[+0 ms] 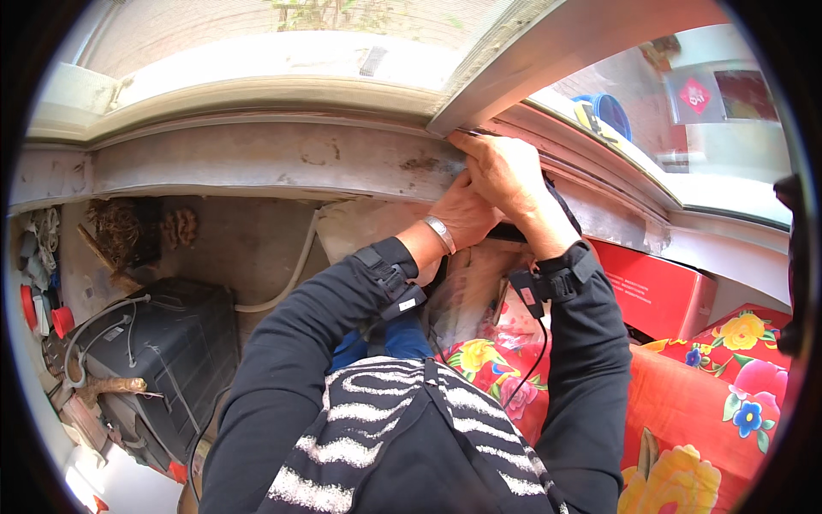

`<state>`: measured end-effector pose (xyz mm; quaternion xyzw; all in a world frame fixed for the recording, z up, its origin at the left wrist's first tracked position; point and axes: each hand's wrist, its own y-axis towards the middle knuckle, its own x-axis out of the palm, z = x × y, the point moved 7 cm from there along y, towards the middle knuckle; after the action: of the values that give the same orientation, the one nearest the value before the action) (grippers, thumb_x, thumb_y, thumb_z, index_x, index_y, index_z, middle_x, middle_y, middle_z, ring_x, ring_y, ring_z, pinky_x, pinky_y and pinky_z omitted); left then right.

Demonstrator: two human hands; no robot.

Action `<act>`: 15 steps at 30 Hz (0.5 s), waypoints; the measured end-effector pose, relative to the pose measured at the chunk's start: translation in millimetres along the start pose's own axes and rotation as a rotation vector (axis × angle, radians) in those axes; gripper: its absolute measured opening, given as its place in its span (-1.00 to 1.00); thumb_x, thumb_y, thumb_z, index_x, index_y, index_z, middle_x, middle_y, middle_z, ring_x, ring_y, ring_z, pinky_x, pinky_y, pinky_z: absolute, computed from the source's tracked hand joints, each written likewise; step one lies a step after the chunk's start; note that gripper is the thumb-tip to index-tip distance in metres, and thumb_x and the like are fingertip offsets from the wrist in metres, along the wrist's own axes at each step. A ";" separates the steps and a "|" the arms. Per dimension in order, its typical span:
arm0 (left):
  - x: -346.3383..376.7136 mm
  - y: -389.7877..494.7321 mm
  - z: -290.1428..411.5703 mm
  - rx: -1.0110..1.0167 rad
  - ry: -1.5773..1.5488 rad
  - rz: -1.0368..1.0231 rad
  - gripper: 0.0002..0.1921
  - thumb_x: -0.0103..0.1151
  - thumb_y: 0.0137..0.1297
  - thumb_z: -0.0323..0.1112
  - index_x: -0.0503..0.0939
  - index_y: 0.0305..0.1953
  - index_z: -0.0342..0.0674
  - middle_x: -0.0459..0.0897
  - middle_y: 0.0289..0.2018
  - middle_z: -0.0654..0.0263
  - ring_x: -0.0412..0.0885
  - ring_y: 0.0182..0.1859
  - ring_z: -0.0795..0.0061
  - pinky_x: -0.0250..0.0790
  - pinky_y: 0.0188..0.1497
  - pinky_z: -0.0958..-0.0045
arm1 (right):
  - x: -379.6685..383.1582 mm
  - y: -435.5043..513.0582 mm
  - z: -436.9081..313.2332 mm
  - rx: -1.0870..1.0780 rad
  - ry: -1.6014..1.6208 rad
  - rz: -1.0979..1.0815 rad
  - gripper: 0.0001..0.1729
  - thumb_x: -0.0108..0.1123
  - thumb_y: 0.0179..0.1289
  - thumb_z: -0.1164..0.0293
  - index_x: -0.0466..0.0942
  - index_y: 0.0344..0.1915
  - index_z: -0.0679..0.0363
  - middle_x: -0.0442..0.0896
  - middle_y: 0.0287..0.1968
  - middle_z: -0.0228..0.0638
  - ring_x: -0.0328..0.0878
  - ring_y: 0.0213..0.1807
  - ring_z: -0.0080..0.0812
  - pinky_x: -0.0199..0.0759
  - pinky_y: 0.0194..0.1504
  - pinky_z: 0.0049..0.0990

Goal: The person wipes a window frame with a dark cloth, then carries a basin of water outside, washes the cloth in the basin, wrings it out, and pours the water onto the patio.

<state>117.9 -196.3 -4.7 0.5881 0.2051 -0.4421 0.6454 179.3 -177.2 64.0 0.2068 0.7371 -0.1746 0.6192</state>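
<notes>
Both hands meet at the foot of a metal window sash post (491, 70), where it stands on the window's bottom track (584, 157). My right hand (507, 170) lies over the track, with a finger stretched to the base of the post. Just below it, my left hand (463, 212) rests against the front of the sill (276, 157), its fingers partly covered by the right hand. A silver bracelet (440, 232) circles the left wrist. Whatever the fingers may hold is hidden. Behind my right forearm shows part of a black object (562, 202), too covered to name.
Window glass (257, 58) rises beyond the sill. Below right are a red box (648, 283) and red floral fabric (700, 411). A black case (167, 347) with hoses stands at the left. Cables (544, 340) hang from straps on both wrists.
</notes>
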 end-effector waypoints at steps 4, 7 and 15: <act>8.0 -8.3 1.7 0.006 -0.117 -0.134 -0.67 0.06 0.34 -0.19 0.68 0.08 0.03 0.59 0.14 0.39 0.48 0.11 0.39 0.26 0.07 0.20 | -12.0 -12.4 24.6 0.096 -0.158 -0.045 -0.74 0.26 0.25 0.39 0.75 -0.07 0.01 0.79 -0.22 -0.21 0.75 -0.22 -0.07 0.64 -0.17 -0.21; -10.7 -8.9 1.0 0.005 -0.097 0.132 -0.77 0.20 0.19 -0.19 0.69 -0.12 0.07 0.59 0.01 0.51 0.46 -0.02 0.41 0.27 0.00 0.27 | -23.5 -29.7 50.5 0.305 -0.080 0.074 -0.74 0.28 0.27 0.35 0.75 -0.05 0.00 0.79 -0.26 -0.19 0.76 -0.18 -0.07 0.64 -0.08 -0.18; -3.1 -8.4 -1.4 0.011 -0.184 0.082 -0.83 0.22 0.18 -0.17 0.68 -0.19 0.10 0.62 -0.07 0.51 0.50 0.05 0.41 0.27 0.01 0.21 | -5.6 -37.3 38.8 0.235 0.070 0.095 -0.66 0.27 0.24 0.34 0.75 0.03 -0.06 0.81 -0.17 -0.23 0.76 -0.10 -0.12 0.64 -0.03 -0.19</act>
<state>109.8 -193.3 -7.5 0.5566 0.1182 -0.4687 0.6757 193.3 -229.5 62.8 0.3185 0.7221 -0.2228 0.5723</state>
